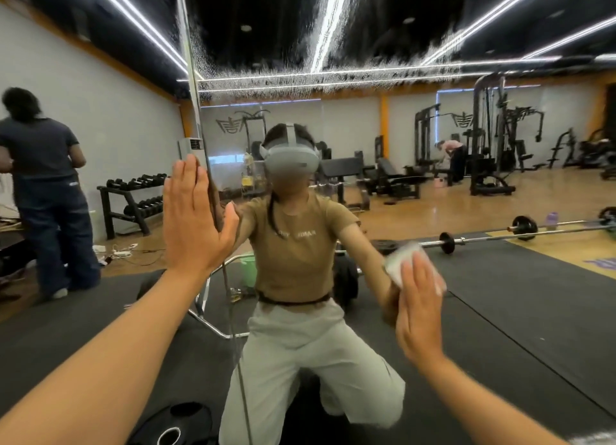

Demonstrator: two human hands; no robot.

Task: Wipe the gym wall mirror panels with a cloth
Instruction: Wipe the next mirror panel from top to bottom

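Right now I face the mirror panel (383,178), which fills nearly the whole view; a streaky wet band crosses it toward 12 o'clock, under the reflected ceiling light strips (333,21). My left hand (193,218) lies flat against the glass at about 10 o'clock, fingers straight and together, holding nothing, right beside the vertical seam (196,88) between panels. My right hand (418,311), at about 4 o'clock, presses the white cloth (405,259) against the mirror with straight fingers; the cloth pokes out above the fingertips and is blurred, so its folds are unclear.

Reflected in the glass are a wooden floor (450,208), dark rubber mats (516,294), a barbell (520,231) toward 3 o'clock, weight machines (490,138) at 2 o'clock, a dumbbell rack (133,201) at 9 o'clock and a green bucket (248,269) near centre. A person in dark clothes (46,191) stands at 9 o'clock, back turned. A black weight plate (173,424) at 7 o'clock is cut off by the frame edge.
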